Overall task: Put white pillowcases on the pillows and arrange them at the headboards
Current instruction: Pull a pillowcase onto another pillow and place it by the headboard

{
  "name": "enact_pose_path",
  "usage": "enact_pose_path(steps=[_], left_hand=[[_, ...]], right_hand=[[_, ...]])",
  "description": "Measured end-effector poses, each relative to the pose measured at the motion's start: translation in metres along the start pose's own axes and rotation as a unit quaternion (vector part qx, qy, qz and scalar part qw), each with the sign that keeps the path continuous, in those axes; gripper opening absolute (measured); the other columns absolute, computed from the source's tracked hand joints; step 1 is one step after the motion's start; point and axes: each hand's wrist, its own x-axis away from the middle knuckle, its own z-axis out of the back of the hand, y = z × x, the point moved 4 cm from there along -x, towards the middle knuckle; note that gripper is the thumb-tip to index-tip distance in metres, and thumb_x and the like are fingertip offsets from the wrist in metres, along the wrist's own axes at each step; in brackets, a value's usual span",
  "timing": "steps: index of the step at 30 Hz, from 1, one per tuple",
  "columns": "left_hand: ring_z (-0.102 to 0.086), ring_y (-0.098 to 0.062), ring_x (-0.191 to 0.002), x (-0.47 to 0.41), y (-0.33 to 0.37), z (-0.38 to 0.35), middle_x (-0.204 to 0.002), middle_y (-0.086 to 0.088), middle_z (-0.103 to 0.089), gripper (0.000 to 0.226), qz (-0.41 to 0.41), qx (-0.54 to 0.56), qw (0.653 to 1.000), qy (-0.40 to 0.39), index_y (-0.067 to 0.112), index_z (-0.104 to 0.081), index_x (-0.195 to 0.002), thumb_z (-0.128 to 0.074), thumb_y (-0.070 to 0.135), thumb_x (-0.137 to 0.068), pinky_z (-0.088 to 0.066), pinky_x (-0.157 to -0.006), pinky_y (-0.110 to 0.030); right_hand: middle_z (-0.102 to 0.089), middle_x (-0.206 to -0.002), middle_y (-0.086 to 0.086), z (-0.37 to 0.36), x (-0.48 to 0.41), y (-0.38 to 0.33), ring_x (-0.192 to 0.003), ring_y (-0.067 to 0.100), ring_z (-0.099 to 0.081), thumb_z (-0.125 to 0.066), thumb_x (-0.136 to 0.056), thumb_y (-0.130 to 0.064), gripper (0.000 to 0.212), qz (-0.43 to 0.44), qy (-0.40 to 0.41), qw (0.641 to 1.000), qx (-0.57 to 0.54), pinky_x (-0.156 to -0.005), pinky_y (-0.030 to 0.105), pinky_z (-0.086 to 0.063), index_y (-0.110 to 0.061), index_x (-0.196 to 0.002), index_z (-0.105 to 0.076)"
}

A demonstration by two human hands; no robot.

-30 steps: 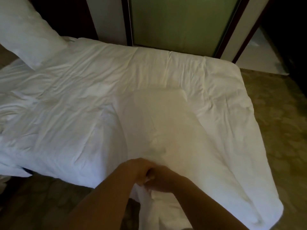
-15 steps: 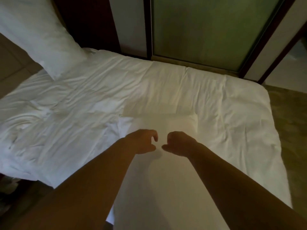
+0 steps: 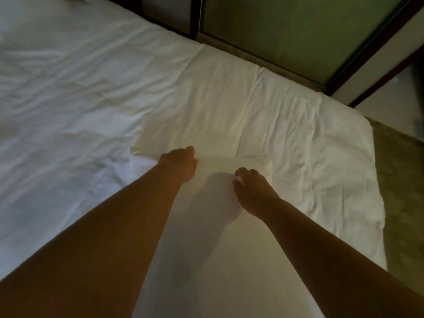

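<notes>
A white pillowcase (image 3: 220,253) lies flat on the bed's white duvet (image 3: 80,106), running from the near edge of the view to a far edge about mid-bed. Both my arms reach out over it. My left hand (image 3: 180,165) is curled shut on the fabric at the far edge, left of centre. To its right and a little nearer, my right hand (image 3: 251,189) has bent fingers pinching the pillowcase. No pillow shows clearly in view.
The wrinkled duvet covers the whole bed, with its right corner (image 3: 358,125) hanging toward patterned carpet (image 3: 403,191). A green glass panel (image 3: 286,31) in a dark frame stands just behind the bed's far side.
My hands have moved from the near edge of the bed out toward its middle and spread apart, drawing the pillowcase flat. The view shifted forward, and the pillow at top left left the frame.
</notes>
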Motion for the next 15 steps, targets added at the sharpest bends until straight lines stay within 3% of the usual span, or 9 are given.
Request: enact_pose_path(steps=[5,8,11,15], left_hand=[[-0.046,-0.03,-0.128,-0.063,-0.039,-0.048,-0.141,-0.009,-0.049,0.074,0.036,-0.018,0.993,-0.113,0.021,-0.038,-0.14,-0.051,0.065,-0.083,-0.033,-0.108,-0.044],[-0.037,-0.03,-0.135,-0.088,-0.055,-0.076,-0.146,-0.009,-0.041,0.089,0.025,-0.076,0.991,-0.111,0.027,-0.029,-0.145,-0.057,0.072,-0.073,-0.023,-0.112,-0.048],[-0.026,-0.03,-0.141,-0.102,-0.062,-0.093,-0.151,-0.008,-0.033,0.105,0.017,-0.092,0.989,-0.112,0.034,-0.019,-0.148,-0.063,0.076,-0.062,-0.012,-0.113,-0.055],[-0.039,-0.028,-0.132,-0.114,-0.059,-0.096,-0.141,-0.009,-0.044,0.111,0.029,-0.122,0.987,-0.104,0.019,-0.029,-0.14,-0.07,0.076,-0.054,-0.019,-0.111,-0.052]], right_hand=[[-0.045,-0.126,0.01,-0.033,-0.076,-0.006,-0.116,0.031,-0.043,-0.034,-0.099,-0.033,0.037,-0.002,-0.015,0.986,0.164,-0.096,0.045,-0.039,-0.022,-0.133,-0.041],[-0.038,-0.135,0.01,-0.061,-0.111,-0.01,-0.122,0.031,-0.037,-0.036,-0.097,-0.043,0.046,0.001,-0.049,0.965,0.256,-0.1,0.043,-0.032,-0.025,-0.139,-0.032],[-0.026,-0.147,0.009,-0.084,-0.132,-0.009,-0.133,0.029,-0.027,-0.041,-0.093,-0.053,0.069,-0.003,-0.07,0.949,0.307,-0.105,0.044,-0.026,-0.024,-0.149,-0.014],[-0.002,-0.16,0.006,-0.094,-0.151,-0.007,-0.148,0.025,-0.001,-0.053,-0.087,-0.057,0.093,-0.004,-0.098,0.945,0.313,-0.115,0.052,-0.012,-0.027,-0.152,0.006]])
